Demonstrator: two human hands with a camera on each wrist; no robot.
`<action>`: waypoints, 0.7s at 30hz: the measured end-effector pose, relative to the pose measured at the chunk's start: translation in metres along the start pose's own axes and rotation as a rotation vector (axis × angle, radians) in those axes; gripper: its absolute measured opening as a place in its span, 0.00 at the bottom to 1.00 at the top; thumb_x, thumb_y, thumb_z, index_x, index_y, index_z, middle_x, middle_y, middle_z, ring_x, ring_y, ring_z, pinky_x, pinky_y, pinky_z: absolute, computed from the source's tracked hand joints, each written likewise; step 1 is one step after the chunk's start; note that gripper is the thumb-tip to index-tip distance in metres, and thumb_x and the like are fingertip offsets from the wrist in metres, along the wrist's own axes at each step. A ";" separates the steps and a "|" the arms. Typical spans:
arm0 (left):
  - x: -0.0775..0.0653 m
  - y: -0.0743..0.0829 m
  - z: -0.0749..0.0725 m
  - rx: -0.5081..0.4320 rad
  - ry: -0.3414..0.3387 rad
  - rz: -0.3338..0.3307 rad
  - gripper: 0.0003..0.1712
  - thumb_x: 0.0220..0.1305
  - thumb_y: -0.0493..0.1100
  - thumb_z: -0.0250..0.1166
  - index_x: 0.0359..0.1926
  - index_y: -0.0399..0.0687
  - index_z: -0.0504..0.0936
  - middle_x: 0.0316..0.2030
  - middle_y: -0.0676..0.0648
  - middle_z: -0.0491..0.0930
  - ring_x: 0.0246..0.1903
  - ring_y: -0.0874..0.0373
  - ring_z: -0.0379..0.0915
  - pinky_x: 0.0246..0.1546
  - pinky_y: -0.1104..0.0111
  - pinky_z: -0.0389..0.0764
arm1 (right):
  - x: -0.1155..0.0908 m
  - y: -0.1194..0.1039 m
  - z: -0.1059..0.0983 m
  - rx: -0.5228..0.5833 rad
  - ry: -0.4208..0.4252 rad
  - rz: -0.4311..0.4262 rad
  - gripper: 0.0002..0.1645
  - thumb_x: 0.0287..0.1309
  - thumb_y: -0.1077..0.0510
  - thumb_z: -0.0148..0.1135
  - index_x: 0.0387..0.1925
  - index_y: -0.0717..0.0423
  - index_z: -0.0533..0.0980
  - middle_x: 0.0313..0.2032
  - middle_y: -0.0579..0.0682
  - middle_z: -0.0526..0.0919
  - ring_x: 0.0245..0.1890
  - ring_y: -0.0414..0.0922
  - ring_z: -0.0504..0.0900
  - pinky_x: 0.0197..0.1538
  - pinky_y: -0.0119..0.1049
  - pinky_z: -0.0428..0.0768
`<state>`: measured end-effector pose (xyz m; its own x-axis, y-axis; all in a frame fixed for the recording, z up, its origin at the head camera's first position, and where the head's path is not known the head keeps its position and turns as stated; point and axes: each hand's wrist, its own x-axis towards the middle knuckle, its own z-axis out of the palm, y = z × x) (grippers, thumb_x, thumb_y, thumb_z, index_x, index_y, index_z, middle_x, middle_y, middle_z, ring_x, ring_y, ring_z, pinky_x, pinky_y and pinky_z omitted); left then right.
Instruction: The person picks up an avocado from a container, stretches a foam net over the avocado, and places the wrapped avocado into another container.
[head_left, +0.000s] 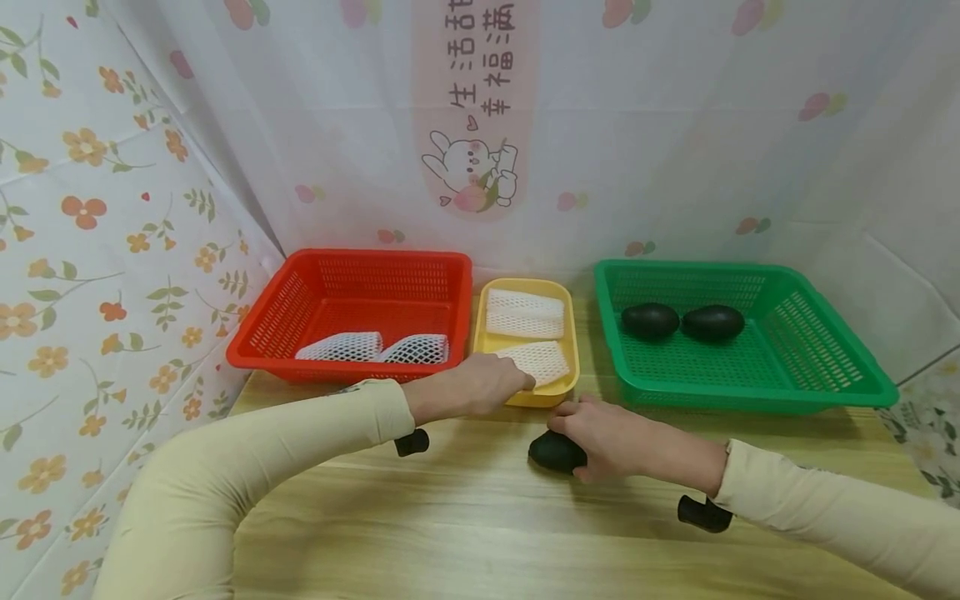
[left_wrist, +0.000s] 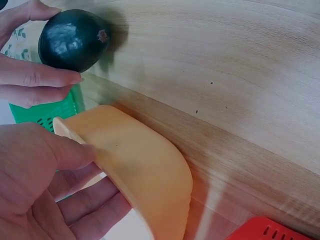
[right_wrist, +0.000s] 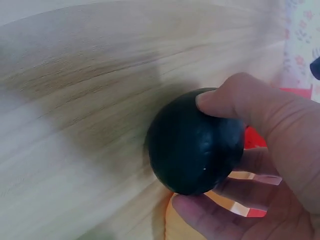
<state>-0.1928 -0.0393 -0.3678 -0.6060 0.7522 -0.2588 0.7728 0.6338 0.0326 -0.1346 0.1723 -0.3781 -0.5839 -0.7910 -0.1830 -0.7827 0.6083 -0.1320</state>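
Observation:
My right hand (head_left: 611,437) grips a dark green avocado (head_left: 557,452) low over the table, thumb on one side and fingers on the other. In the right wrist view the avocado (right_wrist: 195,145) is large, with the thumb across its top. My left hand (head_left: 480,383) is at the front left of the small yellow basket (head_left: 572,350). The left wrist view has its thumb by the basket's rim and its loosely bent fingers reaching inside, tips hidden behind the wall. Beside those fingers lies a white foam net sleeve (head_left: 542,360); another foam net (head_left: 525,313) lies farther back.
A red basket (head_left: 461,292) at the left holds two white foam-netted pieces (head_left: 341,346). The green basket (head_left: 847,333) at the right holds two dark avocados (head_left: 712,322). A printed curtain (head_left: 360,125) hangs behind the wooden table (head_left: 450,533).

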 end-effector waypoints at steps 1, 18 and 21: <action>0.000 0.000 0.000 0.002 0.003 0.004 0.19 0.72 0.40 0.64 0.62 0.54 0.82 0.40 0.52 0.83 0.36 0.56 0.75 0.39 0.64 0.81 | 0.000 0.000 0.001 -0.006 0.003 -0.001 0.30 0.40 0.53 0.84 0.45 0.58 0.80 0.41 0.51 0.80 0.37 0.50 0.77 0.40 0.41 0.80; -0.003 0.002 0.003 -0.087 0.105 -0.008 0.19 0.70 0.38 0.60 0.60 0.52 0.80 0.46 0.51 0.82 0.38 0.57 0.78 0.34 0.66 0.81 | -0.001 0.002 0.000 0.094 -0.030 0.029 0.34 0.43 0.55 0.84 0.53 0.64 0.81 0.48 0.55 0.83 0.42 0.49 0.82 0.45 0.42 0.82; -0.006 0.003 0.003 -0.086 0.157 0.029 0.19 0.68 0.40 0.61 0.59 0.51 0.80 0.43 0.52 0.80 0.36 0.59 0.76 0.32 0.68 0.78 | -0.001 0.003 0.000 0.112 -0.039 0.044 0.35 0.43 0.56 0.84 0.53 0.65 0.81 0.48 0.55 0.83 0.42 0.49 0.82 0.46 0.42 0.82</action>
<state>-0.1864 -0.0422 -0.3694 -0.6111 0.7848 -0.1027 0.7753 0.6197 0.1218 -0.1364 0.1743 -0.3779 -0.6063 -0.7617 -0.2286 -0.7262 0.6474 -0.2310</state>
